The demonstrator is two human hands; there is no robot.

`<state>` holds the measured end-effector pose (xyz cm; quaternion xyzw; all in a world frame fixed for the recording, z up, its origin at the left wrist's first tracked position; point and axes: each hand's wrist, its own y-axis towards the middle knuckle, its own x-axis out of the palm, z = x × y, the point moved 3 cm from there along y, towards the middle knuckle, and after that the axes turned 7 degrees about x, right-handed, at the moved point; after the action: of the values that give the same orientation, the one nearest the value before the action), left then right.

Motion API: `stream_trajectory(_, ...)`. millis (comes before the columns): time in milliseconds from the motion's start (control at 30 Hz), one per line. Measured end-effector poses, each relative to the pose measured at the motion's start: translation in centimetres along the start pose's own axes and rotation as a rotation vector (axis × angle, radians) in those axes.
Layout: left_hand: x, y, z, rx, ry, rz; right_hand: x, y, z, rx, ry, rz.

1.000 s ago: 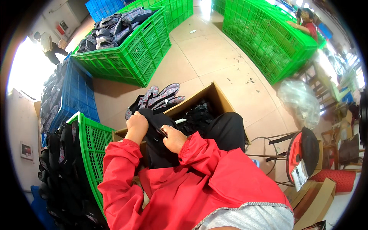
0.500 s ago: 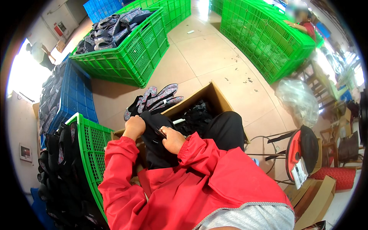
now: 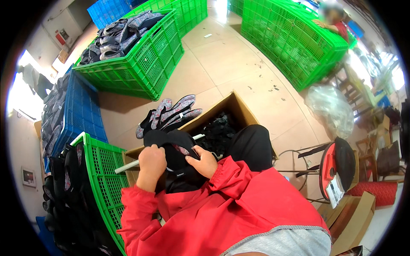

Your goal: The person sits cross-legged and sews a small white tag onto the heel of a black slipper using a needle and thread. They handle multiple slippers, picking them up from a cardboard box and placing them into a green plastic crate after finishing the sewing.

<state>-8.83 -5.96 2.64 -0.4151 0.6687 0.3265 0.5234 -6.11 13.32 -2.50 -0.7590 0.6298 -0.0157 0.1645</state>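
Observation:
Over my lap, both hands work on a black soft fabric shoe (image 3: 176, 140) whose opening shows a floral lining and a small white label. My left hand (image 3: 152, 164) is closed on its left side. On the right edge of the opening, my right hand (image 3: 204, 162) grips with thumb and fingers. A white rod (image 3: 127, 167) sticks out left of my left hand; whether that hand touches it cannot be told. Beneath is an open cardboard box (image 3: 240, 112) with black scraps (image 3: 220, 132) inside. Several floral and black shoes (image 3: 171, 113) lie just beyond the box.
A green crate (image 3: 102, 170) with black shoes stands close at my left, a blue crate (image 3: 83, 115) behind it. Ahead is another green crate (image 3: 145, 68) full of floral shoes. At right are a stool (image 3: 326, 173) and a clear plastic bag (image 3: 329, 109). A person (image 3: 335, 25) stands beyond green crates (image 3: 294, 42).
The shoe has turned, so its floral lining now shows. My left hand has moved lower and the rod beside it has come into sight. My right hand has shifted slightly right.

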Motion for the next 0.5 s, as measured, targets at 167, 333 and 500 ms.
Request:
stream_trajectory(167,-5.0,-0.3,3.5,0.293,-0.36,0.36,-1.8,0.2,1.4,-0.038,0.066,-0.005)
stream_trajectory(333,-4.1,-1.8,6.7,0.065,-1.162,-0.124,-2.0,0.1,1.9,-0.106,0.192,-0.142)
stream_trajectory(500,-3.4,-1.5,8.7,-0.065,-1.152,-0.229,-2.2,-0.5,1.8,-0.13,0.207,-0.254)
